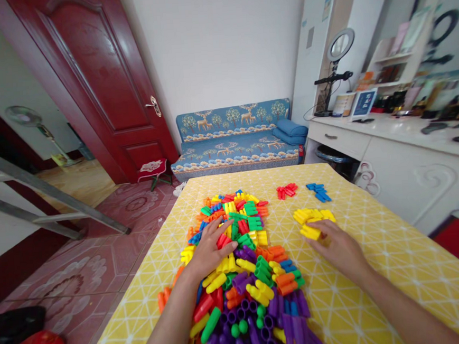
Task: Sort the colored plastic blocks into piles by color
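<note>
My left hand [210, 248] rests over the big pile of bullet-shaped plastic building blocks [256, 268], its thumb and fingers spread apart. A red block [222, 240] shows between its thumb and forefinger, and I cannot tell whether they touch it. On the right, my right hand [336, 245] is closed on a yellow building block [309, 233] between thumb and fingers. That block lies at the near edge of a small group of yellow blocks [314, 214]. Behind this group are a few red blocks [286, 191] and a cluster of blue blocks [318, 192].
A yellow patterned cloth [383, 266] covers the table. Many purple blocks [254, 337] lie at the near end of the pile. A blue sofa [235, 140] stands beyond the table, a white dresser [411, 152] to the right, and a metal ladder [52, 194] to the left.
</note>
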`<state>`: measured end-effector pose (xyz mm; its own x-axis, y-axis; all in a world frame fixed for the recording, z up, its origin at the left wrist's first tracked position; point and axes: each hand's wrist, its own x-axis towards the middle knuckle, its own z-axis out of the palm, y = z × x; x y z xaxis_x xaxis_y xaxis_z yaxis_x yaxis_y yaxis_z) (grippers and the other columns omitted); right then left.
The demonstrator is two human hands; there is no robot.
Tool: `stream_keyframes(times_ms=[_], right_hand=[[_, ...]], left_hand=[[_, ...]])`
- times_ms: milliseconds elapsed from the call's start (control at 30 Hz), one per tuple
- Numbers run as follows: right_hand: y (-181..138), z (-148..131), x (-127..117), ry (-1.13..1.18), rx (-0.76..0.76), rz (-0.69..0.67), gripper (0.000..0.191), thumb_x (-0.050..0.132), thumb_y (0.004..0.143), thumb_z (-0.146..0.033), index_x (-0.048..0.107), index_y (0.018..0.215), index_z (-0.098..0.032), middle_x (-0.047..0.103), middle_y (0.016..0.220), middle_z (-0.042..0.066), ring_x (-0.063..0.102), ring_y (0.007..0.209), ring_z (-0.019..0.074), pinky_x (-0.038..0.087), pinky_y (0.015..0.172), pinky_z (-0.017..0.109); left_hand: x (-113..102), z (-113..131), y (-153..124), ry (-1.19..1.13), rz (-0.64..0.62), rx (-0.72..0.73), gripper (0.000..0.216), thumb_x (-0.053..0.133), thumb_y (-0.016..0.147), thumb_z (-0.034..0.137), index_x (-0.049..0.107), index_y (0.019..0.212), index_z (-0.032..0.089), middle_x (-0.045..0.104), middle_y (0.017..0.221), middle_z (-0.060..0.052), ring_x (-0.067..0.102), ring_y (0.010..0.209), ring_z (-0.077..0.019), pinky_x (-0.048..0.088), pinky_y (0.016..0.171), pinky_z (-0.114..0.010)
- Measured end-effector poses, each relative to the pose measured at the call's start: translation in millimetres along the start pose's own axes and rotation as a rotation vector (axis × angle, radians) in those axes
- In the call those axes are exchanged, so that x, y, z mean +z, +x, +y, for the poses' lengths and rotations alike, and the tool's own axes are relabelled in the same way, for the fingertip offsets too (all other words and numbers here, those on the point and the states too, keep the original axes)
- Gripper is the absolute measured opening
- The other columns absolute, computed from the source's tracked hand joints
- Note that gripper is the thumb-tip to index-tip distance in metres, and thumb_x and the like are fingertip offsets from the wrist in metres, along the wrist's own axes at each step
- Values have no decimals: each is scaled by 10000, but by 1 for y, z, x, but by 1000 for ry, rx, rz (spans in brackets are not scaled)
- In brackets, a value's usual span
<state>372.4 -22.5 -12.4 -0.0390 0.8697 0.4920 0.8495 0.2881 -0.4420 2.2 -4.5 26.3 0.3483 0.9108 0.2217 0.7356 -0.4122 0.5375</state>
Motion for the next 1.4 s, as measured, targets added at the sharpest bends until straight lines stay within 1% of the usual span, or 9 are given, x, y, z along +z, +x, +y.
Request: stream_keyframes(times_ms=[133,300,433,567,767,867,1133,1267,1400], right_hand=[[29,31,4,-191,167,265,395,550,804,-464,641,1091,-208,646,1031,79,598,890,236,487,793,362],[33,55,22,-333,114,270,451,480,852,-500,678,1069,-157,664,1003,127,569,910,267,456,850,426],[29,48,22,-311,63,318,456,425,898,-481,677,1077,-146,634,1086,152,546,1003,281,428,910,461],[26,13,14,-111,-36,415,383,457,907,-428,637,1116,-162,577,1202,140,503,1131,275,389,992,469],[6,-63,38,320,-144,76,233,495,909,-338,631,1063,-228,579,1160,80,546,1110,200,451,972,389],[-1,-80,49,381,-156,-61,228,498,905,-328,647,1046,-228,581,1151,76,552,1104,202,462,965,388],[3,-82,38,457,-153,26,201,539,878,-291,668,1022,-239,608,1119,76,563,1086,217,454,966,400],[-4,-114,31,614,-177,-21,230,554,872,-273,637,1085,-258,615,1140,58,570,1087,204,453,964,371],[-14,-149,25,867,-100,-121,399,637,822,-341,537,1196,-244,662,1003,42,643,874,180,534,778,313]], left_hand=[[-1,1,0,-10,-11,-26,599,516,855,568,416,1400,338,310,1525,-55,229,1413,-294,208,1134,-525],[-1,2,0,-5,-15,-19,601,513,857,569,414,1402,336,315,1522,-58,230,1413,-285,226,1132,-507],[0,1,1,14,-5,2,599,520,859,556,410,1404,332,323,1516,-63,244,1407,-274,220,1137,-498],[2,0,1,28,-6,0,608,532,849,562,411,1402,338,329,1512,-62,255,1402,-280,233,1132,-502],[5,3,1,98,52,22,558,500,882,524,427,1392,309,362,1491,-84,310,1381,-277,269,1120,-503],[3,7,2,143,99,65,516,520,887,471,471,1359,269,393,1473,-100,377,1348,-266,332,1098,-463],[-16,35,4,208,93,199,329,464,913,194,629,1187,270,598,1308,-46,523,1242,-235,261,1142,-506],[-19,65,-1,-72,58,244,353,432,940,238,600,1249,262,565,1347,-37,539,1229,-209,443,1045,-384],[-21,101,-12,-243,0,302,403,382,971,305,500,1355,277,513,1400,-9,421,1332,-220,324,1137,-434]])
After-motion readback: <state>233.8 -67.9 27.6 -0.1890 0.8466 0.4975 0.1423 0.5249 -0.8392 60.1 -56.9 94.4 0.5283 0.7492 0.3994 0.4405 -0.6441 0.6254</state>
